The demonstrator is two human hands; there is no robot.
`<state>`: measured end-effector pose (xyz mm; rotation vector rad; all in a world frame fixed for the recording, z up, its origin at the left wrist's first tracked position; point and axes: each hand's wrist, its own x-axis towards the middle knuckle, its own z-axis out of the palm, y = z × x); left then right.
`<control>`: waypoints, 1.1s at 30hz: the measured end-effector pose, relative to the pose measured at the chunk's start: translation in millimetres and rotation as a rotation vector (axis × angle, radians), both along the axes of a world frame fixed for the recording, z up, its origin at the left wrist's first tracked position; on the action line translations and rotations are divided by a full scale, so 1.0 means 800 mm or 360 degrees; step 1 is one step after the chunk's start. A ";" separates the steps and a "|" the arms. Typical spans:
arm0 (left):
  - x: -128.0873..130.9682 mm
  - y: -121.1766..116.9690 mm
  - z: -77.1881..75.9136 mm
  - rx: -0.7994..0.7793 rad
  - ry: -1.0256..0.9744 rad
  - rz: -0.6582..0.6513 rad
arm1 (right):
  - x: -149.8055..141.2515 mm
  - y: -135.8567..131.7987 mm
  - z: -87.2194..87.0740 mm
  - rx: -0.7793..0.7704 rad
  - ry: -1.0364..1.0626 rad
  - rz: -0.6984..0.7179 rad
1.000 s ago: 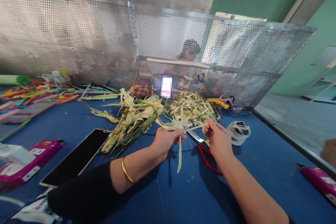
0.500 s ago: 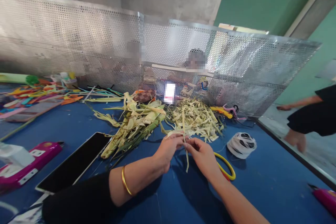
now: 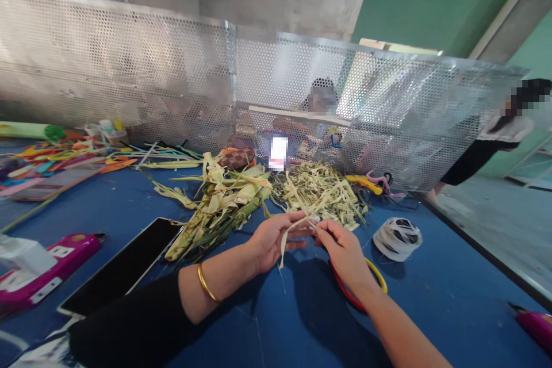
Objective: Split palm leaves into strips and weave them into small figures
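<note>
Both hands are raised in the middle over the blue table, working a thin pale corn husk strip (image 3: 286, 237). My left hand (image 3: 276, 238) is turned palm up; its thumb and forefinger hold the strip, while the lower fingers are stretched out. One end of the strip hangs down across the left fingers. My right hand (image 3: 342, 250) pinches the strip near the left fingertips. Under the right wrist lie red and yellow looped handles (image 3: 379, 279), partly hidden. Just beyond the hands lies a pile of shredded husk (image 3: 332, 190). Left of it is a bundle of husks and stalks (image 3: 233, 201).
A white string roll (image 3: 397, 238) stands at right. A black-screened tablet (image 3: 125, 267) and a magenta power strip (image 3: 73, 250) lie at left. Coloured strips (image 3: 47, 164) cover the far left. A perforated metal screen (image 3: 172, 80) closes the back. A person (image 3: 483, 155) stands beyond the right edge.
My left hand has opened its lower fingers and turned palm up. The strip's hanging end has shifted left. My right hand has moved slightly right. The person at right has moved farther back.
</note>
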<state>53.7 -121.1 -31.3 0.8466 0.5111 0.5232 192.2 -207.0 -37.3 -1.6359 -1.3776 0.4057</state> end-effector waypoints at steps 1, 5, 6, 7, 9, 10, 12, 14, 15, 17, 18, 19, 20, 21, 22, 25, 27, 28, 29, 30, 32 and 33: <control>-0.002 0.002 0.002 -0.0029 0.0008 -0.0044 | 0.000 -0.001 0.003 -0.0015 -0.0051 0.0013; -0.005 0.001 0.006 0.0164 0.0176 0.0029 | 0.001 -0.005 0.009 -0.0036 -0.0333 0.0136; -0.004 0.000 0.005 0.0235 0.0235 0.0099 | 0.001 -0.005 0.008 -0.0033 -0.0403 0.0161; -0.003 -0.002 0.003 0.0282 0.0282 0.0165 | 0.001 -0.004 0.006 -0.0032 -0.0461 0.0172; 0.000 -0.004 0.000 0.0299 0.0330 0.0245 | 0.002 -0.003 0.002 -0.0039 -0.0534 0.0160; 0.001 -0.005 -0.001 0.0295 0.0326 0.0252 | 0.002 -0.002 0.000 -0.0041 -0.0551 0.0147; 0.001 -0.006 -0.003 0.0294 0.0299 0.0232 | 0.002 -0.002 -0.001 -0.0049 -0.0555 0.0142; 0.001 -0.006 -0.002 0.0293 0.0285 0.0232 | 0.002 -0.002 0.000 -0.0061 -0.0548 0.0182; 0.000 -0.006 -0.002 0.0285 0.0292 0.0246 | 0.002 -0.003 0.001 -0.0077 -0.0541 0.0205; -0.001 -0.006 -0.001 0.0260 0.0325 0.0295 | 0.004 -0.004 0.004 -0.0123 -0.0515 0.0244; -0.001 -0.006 0.000 0.0252 0.0342 0.0321 | 0.005 -0.005 0.005 -0.0146 -0.0492 0.0259; -0.002 -0.006 0.000 0.0242 0.0358 0.0345 | 0.007 -0.005 0.005 -0.0165 -0.0461 0.0273; -0.002 -0.006 0.001 0.0227 0.0375 0.0370 | 0.009 -0.006 0.006 -0.0181 -0.0428 0.0290; -0.001 -0.006 0.001 0.0210 0.0388 0.0388 | 0.010 -0.006 0.007 -0.0190 -0.0400 0.0307; -0.001 -0.006 0.001 0.0197 0.0399 0.0402 | 0.012 -0.005 0.007 -0.0186 -0.0379 0.0318; 0.000 -0.007 0.000 0.0181 0.0421 0.0425 | 0.014 -0.003 0.010 -0.0115 -0.0261 0.0245; 0.000 -0.011 -0.001 0.0205 0.0413 0.0401 | 0.013 0.000 0.011 -0.0093 -0.0018 0.0138; 0.001 -0.014 -0.002 0.0222 0.0407 0.0370 | 0.012 0.001 0.011 -0.0101 0.0146 0.0102; 0.001 -0.017 -0.002 0.0242 0.0403 0.0326 | 0.010 0.003 0.010 -0.0114 0.0317 0.0091; 0.001 -0.020 -0.003 0.0263 0.0404 0.0276 | 0.007 0.003 0.009 -0.0113 0.0479 0.0096; 0.002 -0.026 -0.003 0.0291 0.0424 0.0185 | 0.002 0.005 0.004 -0.0085 0.0713 0.0124; 0.002 -0.028 -0.002 0.0296 0.0444 0.0159 | -0.001 0.005 0.002 -0.0066 0.0775 0.0124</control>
